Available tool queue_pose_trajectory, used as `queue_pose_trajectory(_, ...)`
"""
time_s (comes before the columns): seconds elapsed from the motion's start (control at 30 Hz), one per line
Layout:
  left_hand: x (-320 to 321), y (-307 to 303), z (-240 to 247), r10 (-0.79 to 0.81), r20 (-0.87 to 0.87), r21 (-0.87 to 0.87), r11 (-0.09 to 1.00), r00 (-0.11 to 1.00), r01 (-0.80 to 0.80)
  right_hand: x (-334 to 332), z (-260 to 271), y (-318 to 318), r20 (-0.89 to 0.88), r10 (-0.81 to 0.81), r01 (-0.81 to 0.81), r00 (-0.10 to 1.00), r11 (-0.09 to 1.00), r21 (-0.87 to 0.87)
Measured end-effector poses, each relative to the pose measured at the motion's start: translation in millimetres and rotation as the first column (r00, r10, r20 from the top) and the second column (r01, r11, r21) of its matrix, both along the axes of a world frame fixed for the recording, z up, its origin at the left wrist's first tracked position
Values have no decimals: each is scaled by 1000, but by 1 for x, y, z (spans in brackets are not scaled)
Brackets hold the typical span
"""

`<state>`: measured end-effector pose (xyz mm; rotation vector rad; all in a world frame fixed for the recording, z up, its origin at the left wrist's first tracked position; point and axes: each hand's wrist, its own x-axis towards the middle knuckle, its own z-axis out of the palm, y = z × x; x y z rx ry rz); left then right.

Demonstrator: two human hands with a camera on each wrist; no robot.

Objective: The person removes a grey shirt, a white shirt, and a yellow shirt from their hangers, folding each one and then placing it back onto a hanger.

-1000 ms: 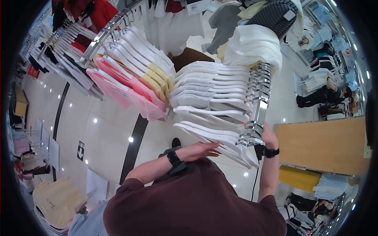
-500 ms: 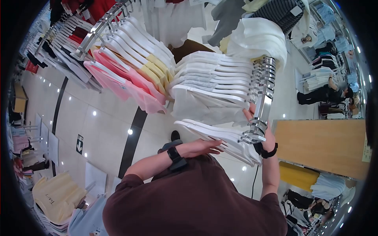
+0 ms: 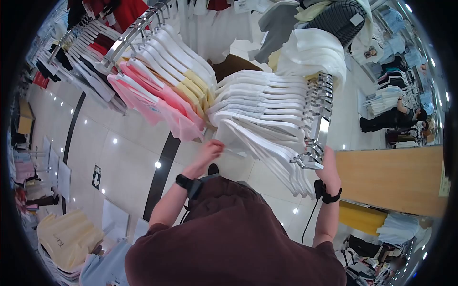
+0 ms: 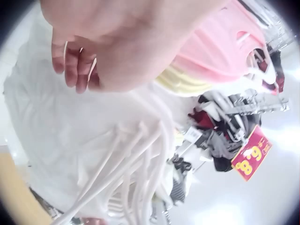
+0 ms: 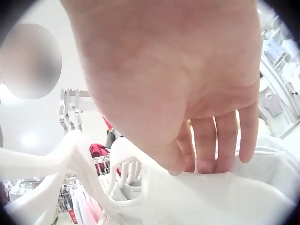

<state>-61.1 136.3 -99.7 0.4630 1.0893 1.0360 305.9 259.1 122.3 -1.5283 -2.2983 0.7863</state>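
Nearest us, our left hand [image 3: 208, 155] is loosely curled with nothing in it, while our right hand [image 3: 329, 164] is at the rail's right side, fingers fairly straight against a white garment [image 5: 197, 199], though we cannot tell whether it grips. The white hangers [image 3: 272, 144] splay at the near end of the chrome rail [image 3: 323, 128], so we do best guiding them by their hooks, shoulders level; farther off, we cannot see inside what looks like a brown box [image 3: 231, 64].
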Motion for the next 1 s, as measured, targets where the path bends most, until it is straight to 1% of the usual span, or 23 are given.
queue_pose_trajectory(0.03, -13, -1, 3, 115, 1, -19, 993, 993, -115, 5, -2, 0, 0, -11, 11, 1000, 1000, 10)
queue_pose_trajectory(0.07, -24, 5, 10, 218, 4, -31, 975, 976, -218, 14, -6, 0, 59, -27, 27, 998, 1000, -12)
queue_pose_trajectory(0.1, -31, 8, 21, 287, -18, -17, 958, 958, -287, 24, -11, 1, 118, -52, 55, 992, 998, -25)
queue_pose_trajectory(0.13, -35, 13, 34, 309, -65, 46, 951, 949, -307, 29, -18, 0, 42, -91, 93, 995, 993, -72)
queue_pose_trajectory(0.17, -34, 21, 45, 340, -108, 111, 938, 934, -328, 31, -15, -1, 40, -122, 124, 992, 991, -44)
queue_pose_trajectory(0.2, -30, 31, 49, 320, -100, 137, 942, 942, -305, 30, -12, -2, 18, -167, 167, 986, 986, -15)
queue_pose_trajectory(0.27, -25, 43, 57, 393, -162, 252, 903, 905, -347, 36, -11, 2, -50, -228, 231, 972, 972, 44)
queue_pose_trajectory(0.3, -23, 47, 61, 389, -161, 267, 902, 907, -339, 37, -8, 5, -58, -235, 238, 970, 970, 58)
queue_pose_trajectory(0.37, -16, 54, 69, 297, -261, 329, 922, 918, -205, 30, 11, 12, -223, -247, 293, 943, 934, 206)
queue_pose_trajectory(0.4, -9, 57, 69, 325, -223, 361, 903, 919, -232, 29, 22, 16, -209, -239, 278, 948, 943, 184)
queue_pose_trajectory(0.43, -8, 58, 67, 312, -223, 374, 902, 924, -214, 22, 33, 19, -216, -253, 295, 943, 935, 195)
queue_pose_trajectory(0.5, -10, 57, 66, 280, -252, 333, 924, 926, -189, 2, 52, 30, -294, -215, 294, 931, 921, 256)
queue_pose_trajectory(0.53, -10, 56, 67, 299, -232, 353, 913, 925, -206, -3, 57, 38, -302, -220, 302, 928, 917, 261)
queue_pose_trajectory(0.6, -13, 51, 62, 275, -258, 343, 922, 926, -178, -13, 68, 60, -308, -65, 203, 949, 872, 445)
queue_pose_trajectory(0.63, -14, 48, 59, 252, -281, 321, 934, 926, -157, -19, 74, 71, -314, -71, 213, 947, 870, 446)
queue_pose_trajectory(0.7, -17, 41, 55, 249, -300, 341, 930, 921, -140, -31, 83, 95, -378, 11, 185, 926, 859, 477)
queue_pose_trajectory(0.73, -20, 37, 52, 244, -309, 328, 935, 919, -138, -37, 88, 108, -384, 7, 192, 923, 858, 476)
queue_pose_trajectory(0.8, -23, 28, 44, 242, -321, 310, 940, 916, -140, -49, 97, 130, -377, 115, 81, 919, 881, 466)
queue_pose_trajectory(0.83, -24, 24, 41, 268, -308, 305, 937, 913, -172, -59, 105, 136, -379, 122, 75, 917, 882, 465)
queue_pose_trajectory(0.9, -22, 18, 39, 302, -293, 301, 930, 907, -213, -77, 123, 145, -180, 125, -21, 976, 872, 489)
queue_pose_trajectory(0.93, -22, 15, 40, 330, -310, 327, 918, 892, -226, -83, 125, 155, -180, 130, -26, 975, 873, 487)
queue_pose_trajectory(0.97, -22, 13, 40, 356, -327, 356, 904, 875, -235, -89, 126, 166, -23, 114, -80, 993, 813, 576)
queue_pose_trajectory(1.0, -22, 12, 41, 357, -328, 360, 903, 875, -233, -94, 129, 175, 131, 76, -144, 988, 745, 651)
